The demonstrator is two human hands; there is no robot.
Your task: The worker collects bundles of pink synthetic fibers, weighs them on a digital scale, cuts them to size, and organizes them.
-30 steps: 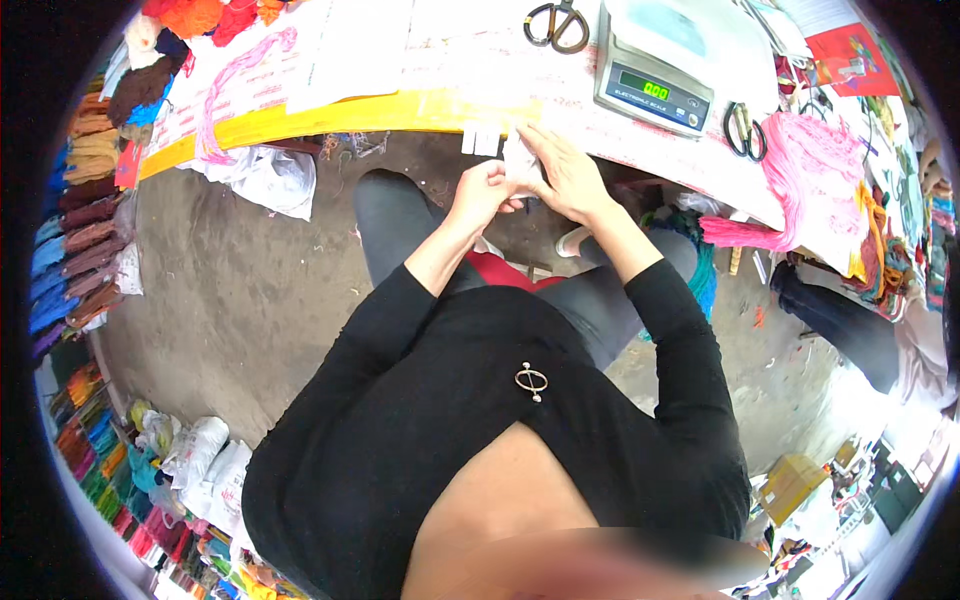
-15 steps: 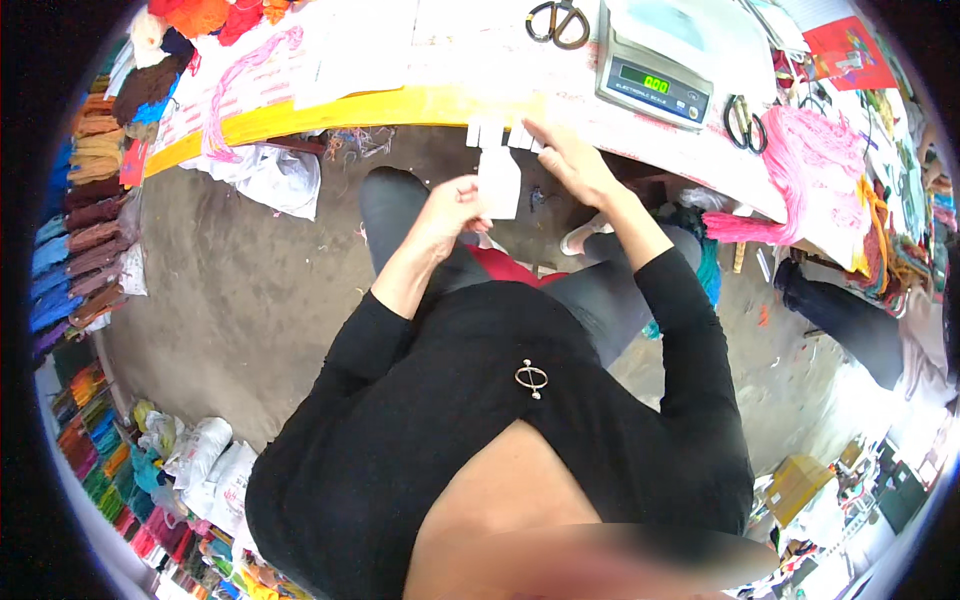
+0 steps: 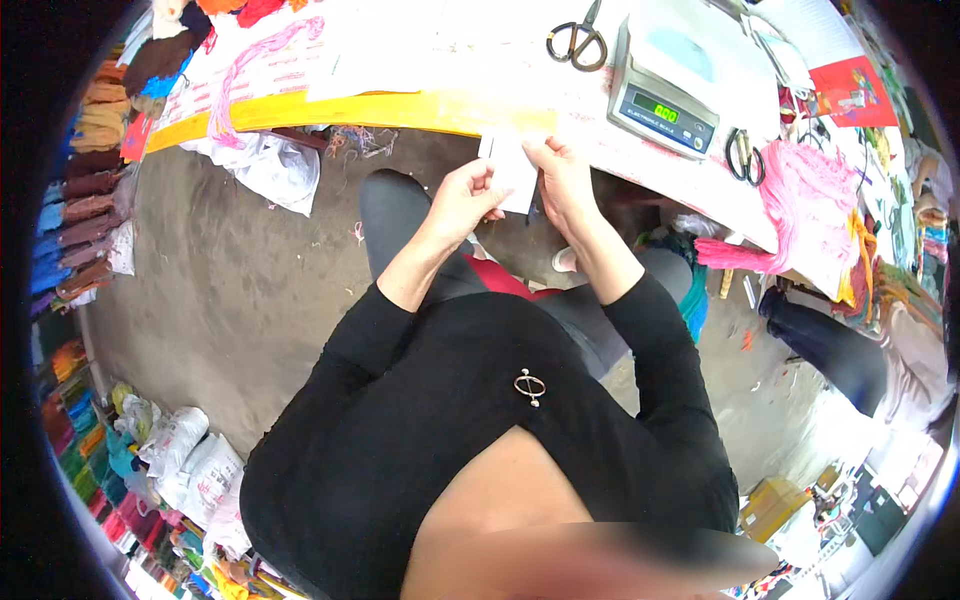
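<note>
At the table's near edge, both of my hands hold one white card [image 3: 514,178] above my lap. My left hand [image 3: 462,207] pinches its left side, thumb lying across the face. My right hand [image 3: 566,183] grips the upper right side between thumb and fingers. The card's top end blends into the bright table [image 3: 440,45], so its outline there is hard to make out. Beyond my hands lie black-handled scissors [image 3: 577,46], and to their right stands a grey electronic scale [image 3: 662,112] with a lit green display.
A second pair of scissors [image 3: 744,160] lies beside a thick pink yarn bundle [image 3: 800,195] at the right. A thin pink skein [image 3: 228,95] hangs over the yellow edge at the left. Stacked coloured yarns [image 3: 85,215] line the far left; another person's leg [image 3: 825,345] shows at right.
My right hand has gone from lying stretched over the card's notched top end to gripping its right side. My left hand has shifted slightly right and up with the card.
</note>
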